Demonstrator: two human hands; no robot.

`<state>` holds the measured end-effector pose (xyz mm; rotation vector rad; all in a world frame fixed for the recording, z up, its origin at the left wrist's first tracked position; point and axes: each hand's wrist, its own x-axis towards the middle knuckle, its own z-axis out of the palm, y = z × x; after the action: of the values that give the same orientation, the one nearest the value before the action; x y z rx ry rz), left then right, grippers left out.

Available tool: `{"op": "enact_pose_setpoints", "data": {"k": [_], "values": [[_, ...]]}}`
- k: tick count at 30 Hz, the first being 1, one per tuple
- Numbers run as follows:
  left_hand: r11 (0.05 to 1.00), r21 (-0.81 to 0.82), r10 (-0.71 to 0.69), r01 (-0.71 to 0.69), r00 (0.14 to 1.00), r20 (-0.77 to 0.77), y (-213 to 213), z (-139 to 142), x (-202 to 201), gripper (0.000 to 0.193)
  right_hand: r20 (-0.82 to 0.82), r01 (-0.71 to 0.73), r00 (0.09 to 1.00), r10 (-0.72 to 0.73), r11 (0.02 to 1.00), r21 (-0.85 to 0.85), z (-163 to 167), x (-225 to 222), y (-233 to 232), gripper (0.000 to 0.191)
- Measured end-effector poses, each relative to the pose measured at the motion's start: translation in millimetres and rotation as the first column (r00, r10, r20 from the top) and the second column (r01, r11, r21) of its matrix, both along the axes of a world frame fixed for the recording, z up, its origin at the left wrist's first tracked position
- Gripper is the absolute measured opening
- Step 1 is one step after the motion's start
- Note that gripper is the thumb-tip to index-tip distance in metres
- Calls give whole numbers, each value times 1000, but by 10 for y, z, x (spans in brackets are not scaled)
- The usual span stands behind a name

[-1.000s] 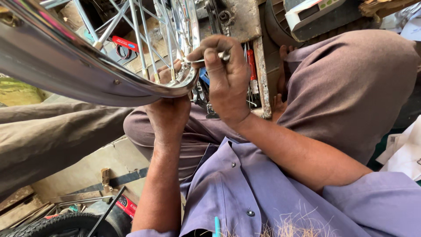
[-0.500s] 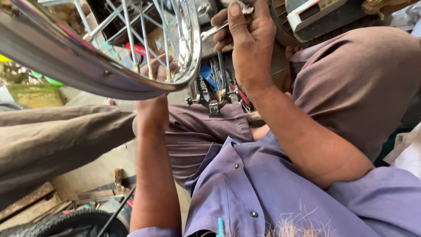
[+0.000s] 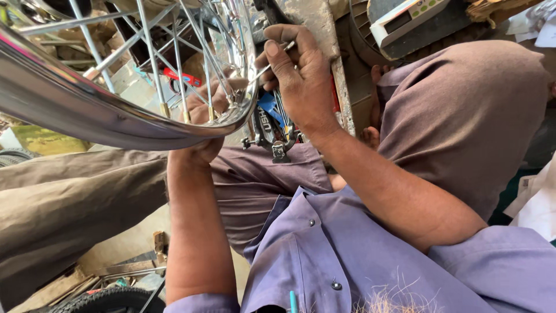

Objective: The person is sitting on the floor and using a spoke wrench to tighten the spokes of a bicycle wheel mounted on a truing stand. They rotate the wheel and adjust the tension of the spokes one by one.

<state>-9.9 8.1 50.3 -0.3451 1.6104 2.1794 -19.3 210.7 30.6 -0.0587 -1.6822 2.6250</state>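
- A chromed wheel rim (image 3: 87,113) with thin steel spokes (image 3: 150,52) was seen across the upper left of the view, held above the person's lap and curving from the left edge towards the centre.
- The left hand (image 3: 205,116) was reached up from below, behind the rim's right end; its fingers were curled about the rim's edge and partly hidden by the spokes, so the wheel was gripped there.
- The right hand (image 3: 298,72) was placed just right of the rim, near the top centre, its fingers closed narrowly on a slim metal tool (image 3: 272,61) whose tip was pointed left towards the spokes where they meet the rim.
- Whether the tool's tip was touching a spoke could not be told.
- A blue and black metal fixture (image 3: 272,124) was seen just below the right hand, between the rim and the right forearm.
- Both forearms were bare; a purple-grey buttoned shirt (image 3: 324,249) filled the near centre, and brownish-mauve trousers (image 3: 463,110) covered the raised knee at the right.
- An olive-brown trouser leg (image 3: 63,203) was stretched across the left.
- A red tool (image 3: 182,77) was visible through the spokes, farther off.
- A small white device with coloured buttons (image 3: 405,17) lay at the far top right.
- A black tyre (image 3: 110,300) was seen at the near lower left, on the floor beside wooden scraps (image 3: 58,287).
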Motion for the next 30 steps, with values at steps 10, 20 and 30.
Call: {"op": "enact_pose_setpoints", "data": {"k": [10,20,30], "values": [[992,39,120,-120,993,-5,-25,-152,105,41,-54,-56,997,58,998,37,5,47,-102,25],[954,137,292,-265,924,-248,188,-464,546,48,-6,-142,990,143,985,99,-30,-79,-108,20],[569,-703,-172,-426,775,-608,344,-294,569,42,-128,-80,988,87,995,61,-169,-18,-57,22]]}}
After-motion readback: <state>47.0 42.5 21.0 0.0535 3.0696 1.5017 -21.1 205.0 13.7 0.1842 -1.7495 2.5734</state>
